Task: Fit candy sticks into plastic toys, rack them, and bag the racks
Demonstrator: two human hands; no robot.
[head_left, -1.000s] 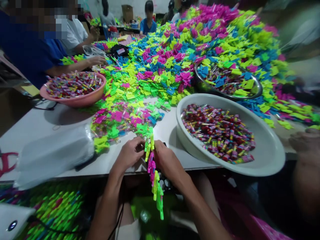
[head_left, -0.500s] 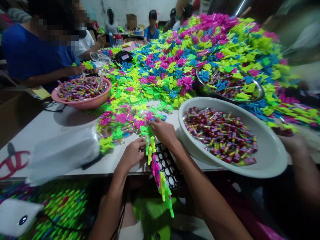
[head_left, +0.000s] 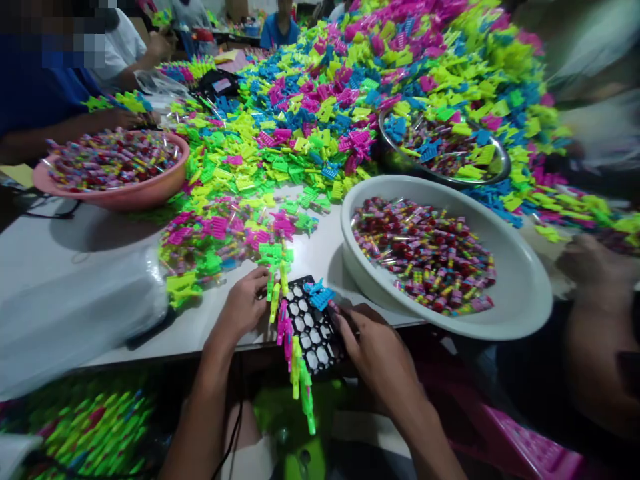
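Observation:
A black grid tray [head_left: 314, 333] with rows of holes juts over the table's front edge. Bright plastic pieces in pink [head_left: 285, 327], yellow and green stand in a line down its left side. My left hand [head_left: 240, 307] is curled at the tray's upper left side, its fingertips partly hidden behind the upright pieces. From the right, my right hand [head_left: 377, 333] pinches a blue plastic piece [head_left: 320, 295] over the tray's upper right corner. A small pinkish tube end shows between that piece and my fingers.
A white basin [head_left: 530, 293] of small candy-like tubes stands right, a steel bowl [head_left: 503, 175] behind it. A pink bowl [head_left: 165, 180] stands left, near plastic bags [head_left: 85, 307]. A heap of plastic pieces [head_left: 325, 113] fills the back. Other people sit around; one person's hand [head_left: 590, 263] is at right.
My right hand has come back from the loose pieces to the tray's right side with the blue piece. My left hand stays by the tray. The view has tilted down and shifted.

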